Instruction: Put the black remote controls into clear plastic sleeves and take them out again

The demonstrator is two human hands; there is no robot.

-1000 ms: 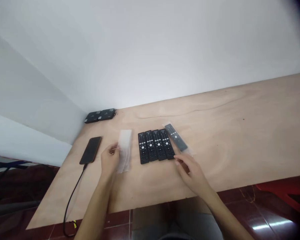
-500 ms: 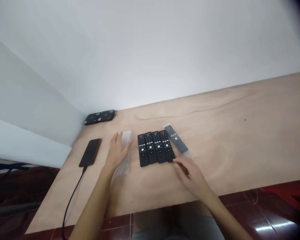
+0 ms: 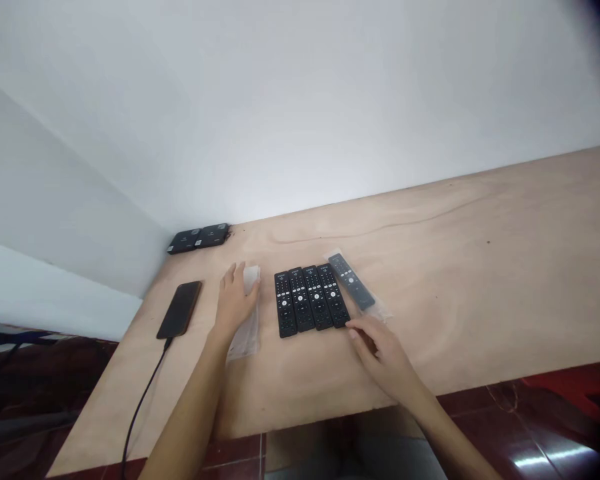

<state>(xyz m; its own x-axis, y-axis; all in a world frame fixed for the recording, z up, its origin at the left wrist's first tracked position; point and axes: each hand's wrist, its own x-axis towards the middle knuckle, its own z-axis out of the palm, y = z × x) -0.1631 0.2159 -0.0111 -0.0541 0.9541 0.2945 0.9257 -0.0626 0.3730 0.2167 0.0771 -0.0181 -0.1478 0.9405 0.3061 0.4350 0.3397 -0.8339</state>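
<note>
Several black remotes [image 3: 301, 300] lie side by side on the wooden table. To their right, another remote [image 3: 351, 280] lies slanted inside a clear plastic sleeve [image 3: 379, 310]. My left hand [image 3: 234, 301] rests with fingers spread on flattened clear plastic sleeves [image 3: 246, 339], left of the row. My right hand [image 3: 381, 348] is at the lower end of the row's rightmost remote [image 3: 333, 295], its fingertips touching or very near the corner. The fingers of my right hand are bent, with nothing visible held between them.
A phone [image 3: 180, 310] with a black cable [image 3: 147, 390] lies on the wooden table [image 3: 300, 393] at the left. Two black boxes [image 3: 199, 239] sit by the white wall [image 3: 300, 107] at the back left corner.
The view has tilted slightly, so the table things appear a little lower. The sleeves under my left hand have shifted slightly toward me. My right hand stays at the rightmost remote in the row.
</note>
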